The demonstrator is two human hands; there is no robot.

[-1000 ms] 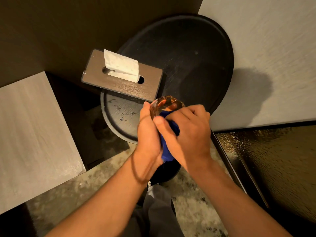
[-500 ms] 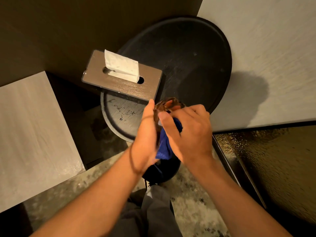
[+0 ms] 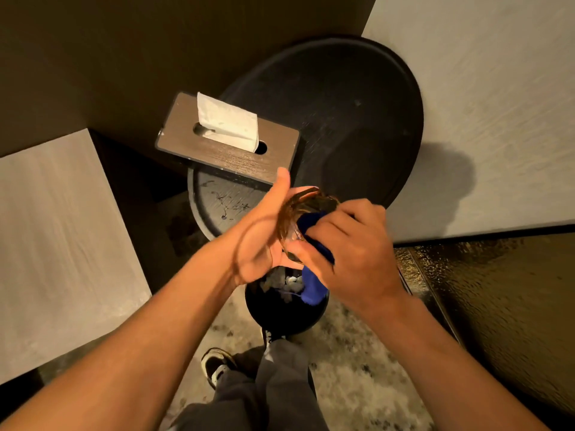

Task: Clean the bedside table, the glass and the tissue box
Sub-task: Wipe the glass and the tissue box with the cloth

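An amber glass is tipped on its side between my two hands, above the near edge of the black round bedside table. My left hand cradles the glass from the left, thumb pointing up. My right hand grips a blue cloth pushed into the mouth of the glass; the cloth's tail hangs down below. A wood-topped tissue box with a white tissue sticking out stands at the table's left, over a lower round shelf.
A black bin with crumpled paper stands on the floor under my hands. My shoe and trouser leg are below it. A pale bed surface lies left, a pale wall right, a textured dark panel lower right.
Both hands have drifted slightly right and the glass has turned in my left hand, whose thumb now points up. The cloth stays in the glass.
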